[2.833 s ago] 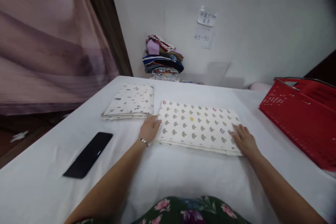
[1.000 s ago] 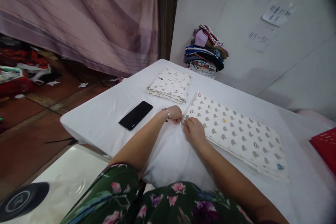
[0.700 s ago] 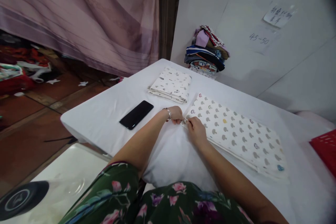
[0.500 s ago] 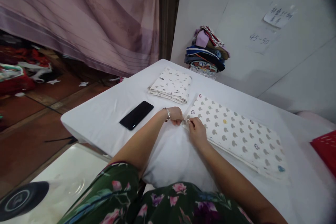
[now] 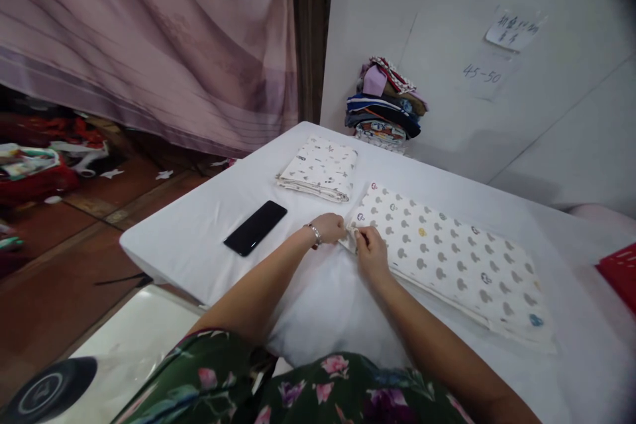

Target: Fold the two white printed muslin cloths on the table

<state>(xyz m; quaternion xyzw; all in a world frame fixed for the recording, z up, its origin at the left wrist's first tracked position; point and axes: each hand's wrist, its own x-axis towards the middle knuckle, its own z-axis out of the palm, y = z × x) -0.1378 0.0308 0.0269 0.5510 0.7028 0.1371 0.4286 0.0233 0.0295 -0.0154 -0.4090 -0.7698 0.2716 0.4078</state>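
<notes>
A long folded cloth (image 5: 447,252), white with grey mushroom-like prints and a few coloured ones, lies flat on the white-covered table (image 5: 209,212). My left hand (image 5: 330,228), with a metal bracelet at the wrist, is closed at the cloth's near left corner. Right beside it my right hand (image 5: 371,252) pinches the same corner between thumb and fingers. The bit of fabric between the two hands is bunched, and the left fingertips are partly hidden. Behind my hands sits a smaller folded cloth (image 5: 320,169) with small dark prints.
A black phone (image 5: 255,228) lies left of my forearm. At the back, a stack of folded clothes (image 5: 385,106) stands against the white wall. A red plastic item (image 5: 621,271) is at the right edge. Lower left is a pale surface (image 5: 144,324) with a dark round object (image 5: 52,387).
Both hands stay at the cloth's corner, with small shifts of the fingers; the left hand looks flatter. The view has tilted slightly. The folded cloths and phone lie as before.
</notes>
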